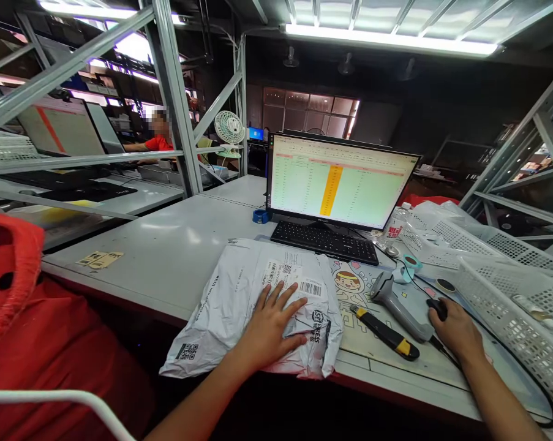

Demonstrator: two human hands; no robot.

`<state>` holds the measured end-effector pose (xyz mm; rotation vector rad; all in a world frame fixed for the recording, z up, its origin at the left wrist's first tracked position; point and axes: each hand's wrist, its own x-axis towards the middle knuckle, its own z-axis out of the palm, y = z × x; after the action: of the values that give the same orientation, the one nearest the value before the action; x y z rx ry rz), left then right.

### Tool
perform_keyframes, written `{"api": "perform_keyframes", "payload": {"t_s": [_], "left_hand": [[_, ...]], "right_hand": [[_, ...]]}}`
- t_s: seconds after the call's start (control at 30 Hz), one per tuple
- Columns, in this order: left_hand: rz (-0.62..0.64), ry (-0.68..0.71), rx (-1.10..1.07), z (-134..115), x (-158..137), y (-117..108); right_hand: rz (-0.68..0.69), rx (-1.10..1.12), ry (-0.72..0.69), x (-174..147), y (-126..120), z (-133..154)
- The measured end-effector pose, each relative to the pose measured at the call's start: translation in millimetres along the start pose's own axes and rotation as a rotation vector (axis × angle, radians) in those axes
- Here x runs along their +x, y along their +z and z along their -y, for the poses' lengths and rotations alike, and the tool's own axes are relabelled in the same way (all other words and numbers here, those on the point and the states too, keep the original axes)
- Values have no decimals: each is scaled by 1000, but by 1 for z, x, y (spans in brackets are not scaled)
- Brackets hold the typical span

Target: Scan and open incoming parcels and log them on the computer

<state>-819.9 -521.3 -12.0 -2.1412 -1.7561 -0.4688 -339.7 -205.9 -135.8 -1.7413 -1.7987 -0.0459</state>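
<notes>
A white plastic mailing bag with printed labels and barcodes lies at the table's front edge. My left hand rests flat on it, fingers spread, just below the shipping label. On the right, my right hand is curled over a black computer mouse, which it partly hides. Between my hands lie a yellow and black utility knife and a grey barcode scanner. Behind the bag stand a black keyboard and a monitor showing a spreadsheet with an orange column.
White perforated baskets line the right side, beside a plastic bottle. Tape rolls, one of them blue, sit on the table. Metal posts frame the left, with a person in red beyond. Red cloth fills the lower left.
</notes>
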Motion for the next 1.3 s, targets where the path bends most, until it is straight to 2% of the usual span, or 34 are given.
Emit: {"api": "perform_keyframes", "payload": {"t_s": [0.1,0.17,0.23,0.33,0.43,0.57,0.7,0.8,0.97,1.07,1.13,1.3], "left_hand": [[-21,-40,45,-26,14,0],[-39,26,81,-47,23,10],[-30,133,109,-66,25,28],[-19,231,128,-80,18,54],[-31,258,114,-81,7,64],[-8,262,104,-78,3,61],[12,256,102,-79,4,59],[28,254,97,-80,3,58],[58,236,59,-81,2,54],[63,230,36,-81,2,53],[64,227,33,-82,2,53],[70,218,21,-83,1,53]], "right_hand": [[-157,46,-69,-9,-24,27],[-213,112,-124,-14,-42,51],[-111,171,-152,-20,-58,77],[194,145,-148,-32,-70,114],[355,31,-159,-47,-75,145],[381,-100,-131,-60,-80,178],[391,-149,-80,-56,-94,193],[420,3,-73,-45,-123,191],[641,454,-203,-43,-199,195],[751,566,-284,-54,-237,220],[813,564,-329,-61,-253,244],[853,470,-526,-65,-262,307]]}}
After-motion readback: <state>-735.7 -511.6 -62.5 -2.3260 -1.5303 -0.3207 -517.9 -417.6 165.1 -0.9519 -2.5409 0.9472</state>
